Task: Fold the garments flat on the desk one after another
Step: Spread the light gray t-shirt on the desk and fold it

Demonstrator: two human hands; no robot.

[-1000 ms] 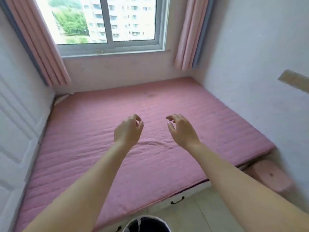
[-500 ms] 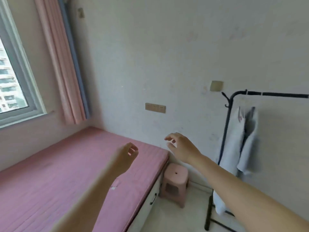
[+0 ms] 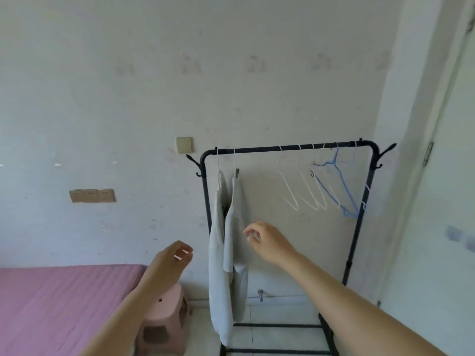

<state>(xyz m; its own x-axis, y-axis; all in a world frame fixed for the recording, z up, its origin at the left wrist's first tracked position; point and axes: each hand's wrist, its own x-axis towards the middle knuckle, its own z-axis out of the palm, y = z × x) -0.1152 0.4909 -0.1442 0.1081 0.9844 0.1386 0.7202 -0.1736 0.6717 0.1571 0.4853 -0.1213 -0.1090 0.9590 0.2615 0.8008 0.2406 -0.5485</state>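
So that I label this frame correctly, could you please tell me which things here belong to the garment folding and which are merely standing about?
Belonging to the job: grey garments hanging on the clothes rack; left hand and right hand, both holding nothing; pink mattress, probably the folding surface.
Just standing about: empty hangers; pink stool; wall sockets; wall switch.

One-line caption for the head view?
Left hand and right hand, empty, reach toward grey garments on a black rack beside a pink stool.
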